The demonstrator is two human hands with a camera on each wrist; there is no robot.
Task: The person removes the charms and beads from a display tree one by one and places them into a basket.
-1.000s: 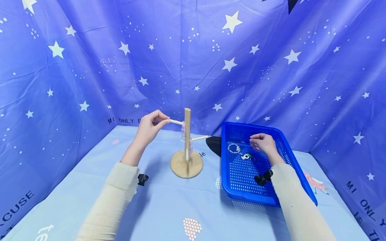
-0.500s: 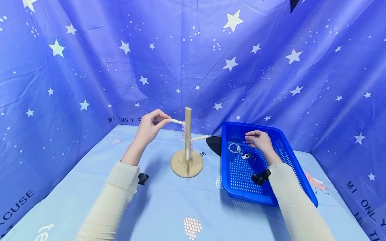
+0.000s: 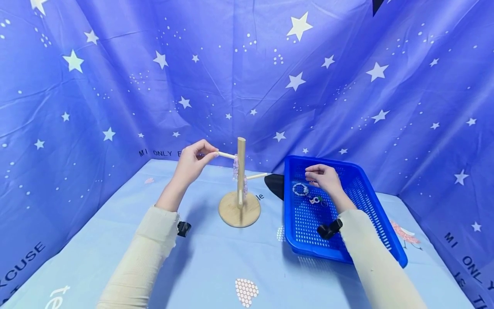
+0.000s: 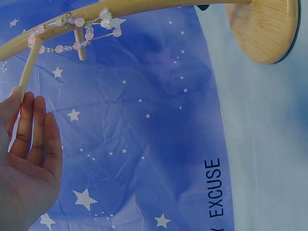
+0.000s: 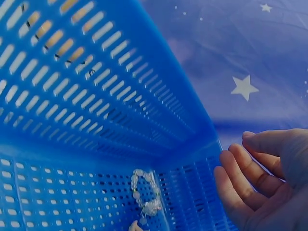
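My left hand (image 3: 193, 161) pinches the tip of the upper left peg (image 3: 227, 155) on a wooden peg stand (image 3: 241, 169). From that peg, close to the post, hangs a pink and clear beaded bracelet (image 4: 59, 48). More pink beads (image 3: 245, 184) hang near the post on the right peg. Over the blue basket (image 3: 287, 206), my right hand (image 3: 327, 179) has loosely bent fingers and holds nothing. Below and left of it, on the basket floor, lies a clear beaded bracelet (image 3: 300, 189). Beside that is a small white and green charm (image 3: 315, 200) with a thin loop.
A pale blue printed cloth (image 3: 216, 257) covers the table. Behind it rises a purple-blue star-patterned curtain (image 3: 231, 77). The stand's round base (image 3: 239, 216) sits left of the basket. A short lower peg (image 3: 241, 198) points toward the front.
My right hand has moved left across the basket, closer to the clear bracelet. The left hand keeps its pinch on the peg, and the bracelets stay where they were.
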